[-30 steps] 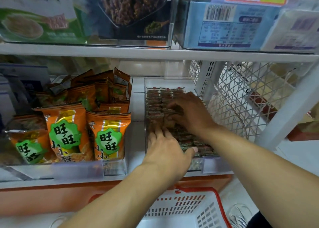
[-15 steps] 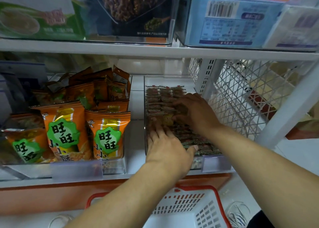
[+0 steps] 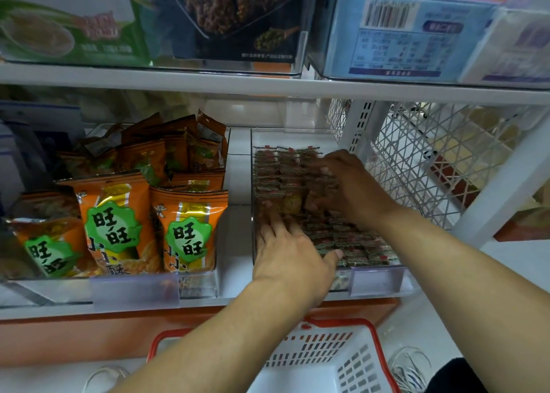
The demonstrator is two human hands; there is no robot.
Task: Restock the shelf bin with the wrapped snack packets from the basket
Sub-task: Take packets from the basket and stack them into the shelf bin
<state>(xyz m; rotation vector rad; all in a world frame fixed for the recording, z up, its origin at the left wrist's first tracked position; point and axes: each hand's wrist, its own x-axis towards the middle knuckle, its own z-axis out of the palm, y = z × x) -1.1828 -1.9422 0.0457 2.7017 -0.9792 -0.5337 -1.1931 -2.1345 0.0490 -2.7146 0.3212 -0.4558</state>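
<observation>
Both hands (image 3: 290, 252) (image 3: 354, 184) flat on snack packets (image 3: 351, 240) inside clear bin (image 3: 378, 279).

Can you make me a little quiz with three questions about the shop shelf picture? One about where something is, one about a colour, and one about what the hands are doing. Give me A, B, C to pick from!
1. Where is the basket?
A. Below the shelf, under the arms
B. On the top shelf
C. Inside the clear bin

2. What colour are the big snack bags in the bin on the left?
A. Blue
B. Orange
C. Pink

3. What are the two hands doing?
A. Hanging at the person's sides
B. Holding the basket's rim
C. Resting on the small packets in the clear bin

Answers:
1 A, its red rim shows at the bottom, beneath the shelf edge.
2 B, the bags are orange with green badges.
3 C, the left hand and right hand both lie on the small wrapped packets inside the clear bin.
</observation>
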